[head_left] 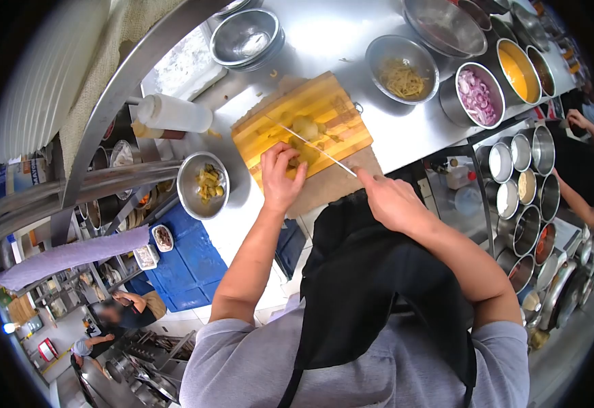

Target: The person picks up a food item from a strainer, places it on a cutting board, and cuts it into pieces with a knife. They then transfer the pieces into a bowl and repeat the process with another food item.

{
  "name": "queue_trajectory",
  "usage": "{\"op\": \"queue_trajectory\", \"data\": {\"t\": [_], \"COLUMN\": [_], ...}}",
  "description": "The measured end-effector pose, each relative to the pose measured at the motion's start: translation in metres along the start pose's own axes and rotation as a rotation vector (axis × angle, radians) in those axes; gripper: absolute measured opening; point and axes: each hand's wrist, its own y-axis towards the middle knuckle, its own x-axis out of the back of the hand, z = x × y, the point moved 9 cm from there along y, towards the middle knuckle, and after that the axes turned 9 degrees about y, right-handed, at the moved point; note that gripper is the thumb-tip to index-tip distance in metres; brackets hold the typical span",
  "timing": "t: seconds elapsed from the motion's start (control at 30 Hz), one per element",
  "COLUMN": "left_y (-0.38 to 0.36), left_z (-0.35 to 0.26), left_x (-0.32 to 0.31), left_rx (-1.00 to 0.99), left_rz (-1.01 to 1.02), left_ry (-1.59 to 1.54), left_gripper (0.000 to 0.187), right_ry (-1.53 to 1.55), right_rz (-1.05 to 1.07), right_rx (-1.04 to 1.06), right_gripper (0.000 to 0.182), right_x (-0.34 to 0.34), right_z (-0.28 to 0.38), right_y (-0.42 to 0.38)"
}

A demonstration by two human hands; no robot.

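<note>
My right hand (393,204) is closed around the handle of a knife (324,154), whose long thin blade slants up and left across the wooden cutting board (344,112). Curled fingers of my left hand (282,180) press a yellow-green pickled vegetable piece (294,164) onto the board, just below the blade. More soft yellow-green pieces (306,127) lie on the far side of the knife. Left of the board, a steel bowl (184,194) holds chopped yellow-green chunks (209,183). Brown paper (358,163) sticks out from under the board.
A squeeze bottle (174,113) and stacked steel bowls (242,37) stand left. At the right are a bowl of thin strips (404,78), a pot of sliced onion (475,95) and a pot of orange sauce (517,70). Other people (134,309) work at the lower left and far right.
</note>
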Motion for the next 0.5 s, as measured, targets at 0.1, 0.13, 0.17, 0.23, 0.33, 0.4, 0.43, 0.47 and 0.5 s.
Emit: {"op": "queue_trajectory", "data": {"t": [0.1,0.13,0.17,0.23,0.33,0.4,0.43,0.47,0.5], "left_y": [-0.008,-0.008,-0.009,-0.011,-0.013,-0.015,-0.015,-0.017,-0.017], "left_z": [0.004,0.005,0.007,0.010,0.011,0.014,0.015,0.019,0.022], "left_x": [-0.009,-0.012,-0.012,-0.014,-0.018,-0.018,-0.021,-0.021,-0.021], "left_rx": [-0.002,0.003,0.026,0.047,0.015,0.034,0.029,0.063,0.099], "left_rz": [-0.087,-0.080,-0.114,-0.134,-0.093,-0.091,-0.080,-0.089,-0.096], "left_ry": [0.065,0.065,0.048,0.028,0.032,0.071,0.068,0.053,0.039], "left_gripper": [0.035,0.035,0.035,0.035,0.037,0.037,0.037,0.037,0.038], "right_ry": [-0.034,-0.030,-0.034,-0.029,-0.012,-0.020,-0.011,-0.001,0.009], "right_rz": [0.038,0.044,0.038,0.033,0.073,0.076,0.074,0.057,0.042], "right_rx": [-0.021,-0.024,-0.036,-0.059,-0.097,-0.087,-0.095,-0.096,-0.097], "right_gripper": [0.050,0.050,0.051,0.051,0.054,0.054,0.054,0.059,0.064], "right_x": [-0.006,-0.010,-0.013,-0.016,-0.017,-0.020,-0.023,-0.026,-0.028], "right_z": [0.004,0.003,0.001,-0.002,-0.004,-0.005,-0.008,-0.010,-0.012], "right_y": [-0.010,-0.012,-0.014,-0.018,-0.023,-0.026,-0.028,-0.029,-0.030]}}
